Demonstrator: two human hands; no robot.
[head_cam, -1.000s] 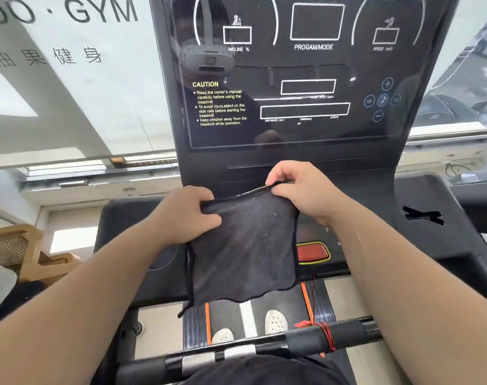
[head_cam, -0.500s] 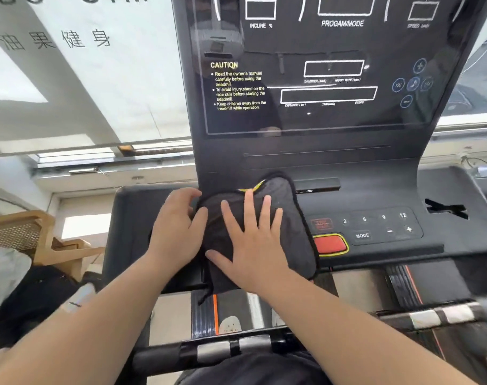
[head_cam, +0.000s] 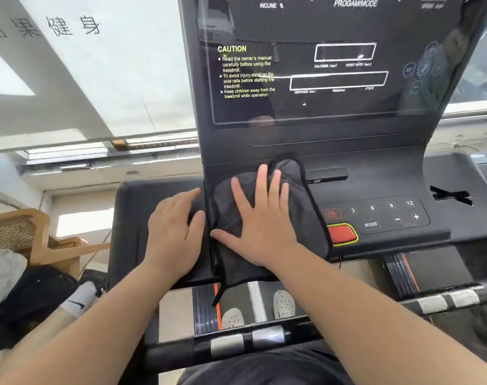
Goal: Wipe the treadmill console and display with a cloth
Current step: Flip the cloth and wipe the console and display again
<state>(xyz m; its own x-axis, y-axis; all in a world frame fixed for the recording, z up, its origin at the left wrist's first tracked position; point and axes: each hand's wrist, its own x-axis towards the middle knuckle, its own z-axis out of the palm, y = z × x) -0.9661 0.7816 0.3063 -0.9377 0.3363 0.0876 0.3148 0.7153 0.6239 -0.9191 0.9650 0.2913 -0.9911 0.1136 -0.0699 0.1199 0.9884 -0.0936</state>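
Note:
A dark grey cloth (head_cam: 306, 215) lies spread on the black treadmill console (head_cam: 389, 184), left of the button panel. My right hand (head_cam: 261, 220) presses flat on the cloth with fingers spread and straight. My left hand (head_cam: 175, 232) rests flat on the console's left wing, its thumb beside the cloth's left edge. The glossy display (head_cam: 334, 79) rises behind, with white outlines and a CAUTION text. The cloth's lower edge hangs over the console's front rim.
A red stop button (head_cam: 342, 234) and keys marked 3, 6, 9, 12 and MODE (head_cam: 371, 224) sit right of the cloth. A handlebar (head_cam: 264, 337) crosses below. Shoes stand on the belt (head_cam: 253, 295). A wooden chair (head_cam: 28, 234) stands at the left.
Both hands had held the cloth up by its top corners; they laid it on the console. My right hand now presses it flat and my left hand has come off onto the console.

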